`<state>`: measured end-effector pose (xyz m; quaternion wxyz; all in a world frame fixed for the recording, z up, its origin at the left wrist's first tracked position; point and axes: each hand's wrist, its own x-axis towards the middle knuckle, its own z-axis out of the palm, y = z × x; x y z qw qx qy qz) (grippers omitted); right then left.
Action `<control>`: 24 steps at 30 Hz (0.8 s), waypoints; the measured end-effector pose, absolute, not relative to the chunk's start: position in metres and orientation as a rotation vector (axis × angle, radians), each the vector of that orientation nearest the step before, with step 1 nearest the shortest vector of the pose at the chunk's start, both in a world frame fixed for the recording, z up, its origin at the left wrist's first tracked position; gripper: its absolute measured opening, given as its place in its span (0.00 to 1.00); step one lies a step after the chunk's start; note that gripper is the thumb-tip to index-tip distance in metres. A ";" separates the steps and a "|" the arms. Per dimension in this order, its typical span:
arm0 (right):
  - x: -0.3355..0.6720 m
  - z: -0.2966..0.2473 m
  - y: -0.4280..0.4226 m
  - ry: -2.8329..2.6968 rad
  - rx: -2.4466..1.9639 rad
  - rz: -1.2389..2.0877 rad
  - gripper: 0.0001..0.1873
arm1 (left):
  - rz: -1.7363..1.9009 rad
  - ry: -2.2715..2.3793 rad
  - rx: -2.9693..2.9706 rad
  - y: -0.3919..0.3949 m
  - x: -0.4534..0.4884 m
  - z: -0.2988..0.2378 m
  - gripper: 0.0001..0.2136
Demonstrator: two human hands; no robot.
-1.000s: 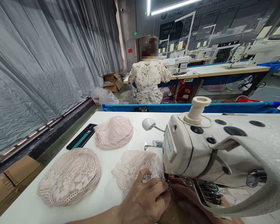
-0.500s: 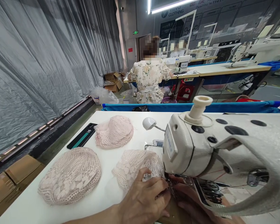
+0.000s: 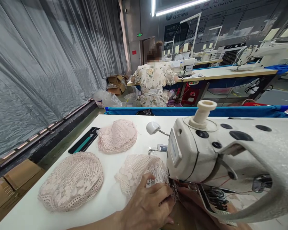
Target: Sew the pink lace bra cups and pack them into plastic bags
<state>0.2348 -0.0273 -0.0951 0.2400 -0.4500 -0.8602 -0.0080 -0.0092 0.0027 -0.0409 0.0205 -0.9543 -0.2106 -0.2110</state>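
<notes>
Because it is thin openwork, the lace piece (image 3: 132, 172) should handle as something light and limp, quick to stretch or pucker and easy to snag through its holes. It lies on the desk (image 3: 108, 204) just left of the sewing machine (image 3: 186, 151), its right edge reaching in under the machine's head. Close against that side of the machine, the left hand (image 3: 150, 199) rests on the lace, one finger set apart over the mesh, the others bent close together by the edge. Below the machine's arm, the right hand (image 3: 193, 198) is so shadowed and covered that I cannot tell whether its fingers are apart or clamped; any pinch beneath the left hand is hidden too. Flat, light pressure near the edge seems the best hold, since a hard tug could distort the mesh.
</notes>
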 end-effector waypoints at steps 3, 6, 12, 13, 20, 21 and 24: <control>0.234 -0.095 -0.025 -2.331 -1.256 -0.037 0.17 | -0.662 -0.649 -2.945 0.003 -0.009 -0.040 0.12; 0.233 -0.096 -0.021 -2.338 -1.204 -0.081 0.18 | -0.681 -0.639 -2.943 0.003 -0.008 -0.038 0.11; 0.233 -0.099 -0.020 -2.333 -1.108 -0.177 0.18 | -0.709 -0.640 -2.932 0.001 -0.006 -0.036 0.11; 0.233 -0.097 -0.021 -2.331 -1.119 -0.151 0.18 | -0.710 -0.639 -2.930 0.002 -0.006 -0.036 0.11; 0.225 -0.084 -0.022 -2.272 -1.248 0.014 0.19 | -0.702 -0.632 -2.923 0.003 -0.007 -0.037 0.11; 0.225 -0.084 -0.022 -2.265 -1.247 0.018 0.19 | -0.704 -0.634 -2.920 0.003 -0.007 -0.036 0.10; 0.228 -0.085 -0.024 -2.262 -1.251 0.044 0.19 | -0.693 -0.636 -2.926 0.002 -0.007 -0.034 0.10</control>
